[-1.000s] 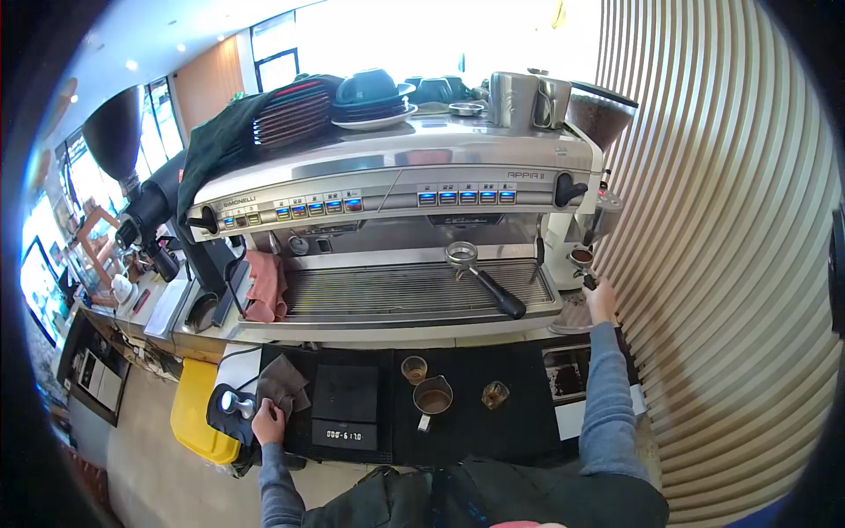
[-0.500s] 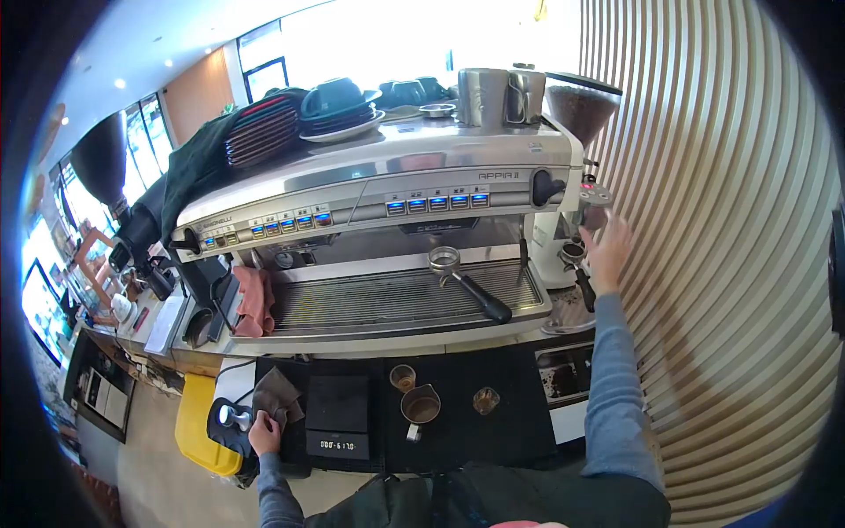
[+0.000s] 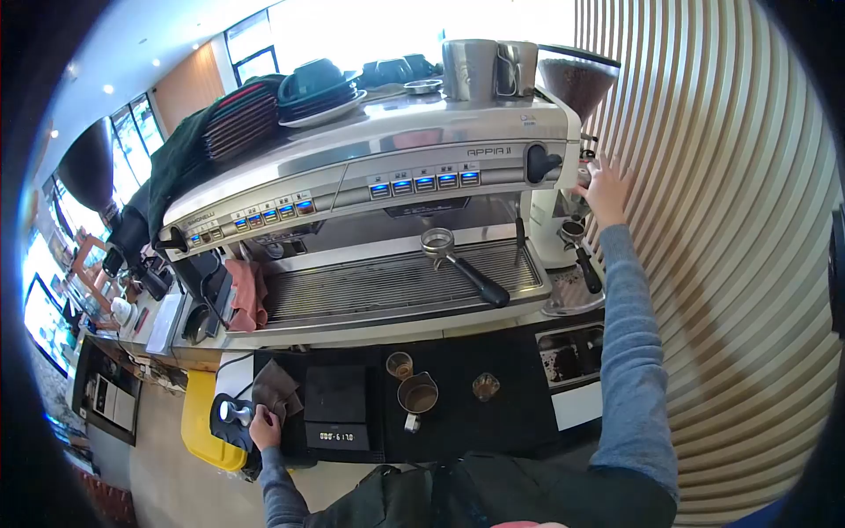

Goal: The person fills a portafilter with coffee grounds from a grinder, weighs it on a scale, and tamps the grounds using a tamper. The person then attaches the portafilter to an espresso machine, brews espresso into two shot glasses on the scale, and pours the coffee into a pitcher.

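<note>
My right hand (image 3: 606, 195) is raised at the grinder (image 3: 550, 227) on the right, its fingers stretched out over the small control panel and partly hiding it. Below that hand, a portafilter (image 3: 588, 271) sits at the grinder with its black handle pointing toward me. My left hand (image 3: 265, 429) is low on the left, its fingers closed at the edge of a brown cloth (image 3: 276, 389). Just beside it a silver-handled tamper (image 3: 234, 412) stands on a black mat. A second portafilter (image 3: 466, 271) lies on the drip tray (image 3: 352, 286) of the espresso machine.
A black scale (image 3: 336, 400), a shot glass (image 3: 399, 363), a small metal pitcher (image 3: 417, 394) and another glass (image 3: 485, 385) stand on the dark counter mat. Cups and metal jugs (image 3: 469, 69) top the machine. A pink cloth (image 3: 246, 295) hangs left of the tray. A ribbed wall (image 3: 722, 264) borders the right.
My right hand has moved up from beside the grinder's portafilter to its control panel. My left hand stays by the brown cloth. The view has shifted slightly.
</note>
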A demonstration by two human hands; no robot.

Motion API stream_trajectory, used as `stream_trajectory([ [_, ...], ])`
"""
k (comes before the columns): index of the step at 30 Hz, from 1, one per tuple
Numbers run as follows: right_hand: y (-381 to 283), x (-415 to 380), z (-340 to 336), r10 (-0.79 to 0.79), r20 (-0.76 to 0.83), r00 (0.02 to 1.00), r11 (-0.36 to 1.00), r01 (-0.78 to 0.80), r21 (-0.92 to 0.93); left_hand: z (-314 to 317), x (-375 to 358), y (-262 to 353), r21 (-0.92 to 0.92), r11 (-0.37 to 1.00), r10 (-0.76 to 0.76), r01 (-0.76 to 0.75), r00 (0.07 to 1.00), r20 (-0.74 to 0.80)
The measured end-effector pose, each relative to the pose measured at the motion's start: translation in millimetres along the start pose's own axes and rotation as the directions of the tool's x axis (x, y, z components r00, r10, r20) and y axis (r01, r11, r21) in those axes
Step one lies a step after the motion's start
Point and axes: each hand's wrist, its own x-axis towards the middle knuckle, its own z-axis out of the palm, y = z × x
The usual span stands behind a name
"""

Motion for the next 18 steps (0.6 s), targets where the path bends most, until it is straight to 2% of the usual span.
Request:
stream_trajectory([
  [6,2.7,-3.7,7.9,0.022,-0.055,0.998,0.999,-0.021,0.024,-0.1,0.9,-0.6,0.004,1.0,-0.004,0.004,1.0,0.017],
  [14,2.4,-8.3,1.0,0.019,-0.022,1.0,1.0,-0.019,0.019,-1.2,0.4,0.3,0.004,1.0,0.002,-0.002,1.0,0.014],
  [17,5.0,-12.8,-3.2,-0.012,-0.088,0.996,1.0,0.012,-0.005,-1.1,0.9,-1.4,0.016,1.0,-0.009,0.008,0.999,0.035],
  [18,10.0,-18.6,5.9,0.033,-0.313,0.949,0.998,-0.014,0.065,0.6,0.3,-2.5,-0.019,1.0,0.017,-0.017,1.0,-0.006],
])
